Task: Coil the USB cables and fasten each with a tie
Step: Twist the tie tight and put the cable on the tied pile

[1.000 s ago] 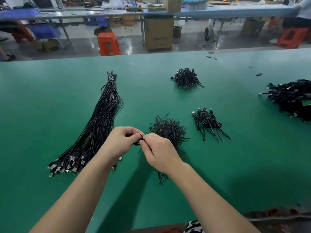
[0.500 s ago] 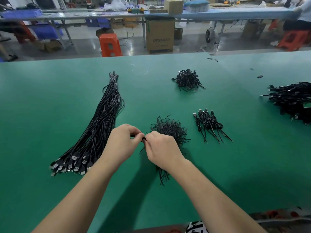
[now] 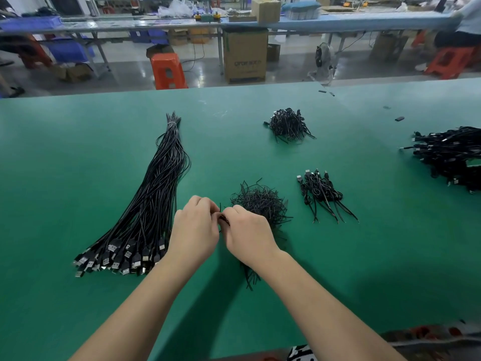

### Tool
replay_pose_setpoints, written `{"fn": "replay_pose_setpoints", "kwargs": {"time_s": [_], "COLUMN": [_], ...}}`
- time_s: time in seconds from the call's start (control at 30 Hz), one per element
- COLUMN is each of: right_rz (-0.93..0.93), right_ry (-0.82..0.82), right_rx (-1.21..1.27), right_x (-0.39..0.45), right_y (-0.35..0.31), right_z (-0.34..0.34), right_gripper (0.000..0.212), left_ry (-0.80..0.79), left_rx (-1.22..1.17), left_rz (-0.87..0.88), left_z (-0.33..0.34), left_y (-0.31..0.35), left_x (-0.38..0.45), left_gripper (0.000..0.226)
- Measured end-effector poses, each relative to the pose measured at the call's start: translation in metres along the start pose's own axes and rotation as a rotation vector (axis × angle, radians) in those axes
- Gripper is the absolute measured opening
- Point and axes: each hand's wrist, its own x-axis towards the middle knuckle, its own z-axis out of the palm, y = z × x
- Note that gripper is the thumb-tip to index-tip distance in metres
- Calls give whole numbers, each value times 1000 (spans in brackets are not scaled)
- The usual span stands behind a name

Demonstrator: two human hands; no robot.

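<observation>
Two hands on one cable [image 3: 224, 220], held just above the counter [image 3: 364, 256] in front of the tie pile [image 3: 260, 204]. My left hand [image 3: 194, 230] and right hand [image 3: 247, 233] meet knuckle to knuckle, fingers curled, both pinching the small black bundle between them; can't tell if a tie is already on it. Looks like I'm mid-fastening.

To do it well: keep the left pinch tight so the coil doesn't spring open, wrap the tie across the coil's middle, twist with the right, tuck the ends flat.

Uncoiled cables [image 3: 151, 204] lie fanned out on my left, plugs toward me. Finished coils [image 3: 321, 191] sit right of the ties; this one likely goes there next.
</observation>
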Motion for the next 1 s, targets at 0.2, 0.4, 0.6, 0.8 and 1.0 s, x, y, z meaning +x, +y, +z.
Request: {"fn": "replay_pose_setpoints", "kwargs": {"time_s": [0.2,0.4,0.6,0.8,1.0], "right_rz": [467,649,597,593,581], "right_ry": [-443,-512,-382,-295,-301], "right_rx": [1204,1660,1749,1662,1649], "right_x": [20,25,20,17,13], "right_y": [6,13,13,13,13], "right_z": [-24,-34,-33,-29,-26], "right_gripper": [19,22,17,11,9], "left_ry": [248,341,312,307,384], "left_rx": [-4,-198,-190,-164,-44], "left_rz": [152,233,232,252,405], "left_z": [2,-1,0,3,2], "left_y": [-5,-6,-5,-10,-16], "left_x": [-1,-1,-2,-2,-1], "left_gripper": [9,16,7,5,7]}}
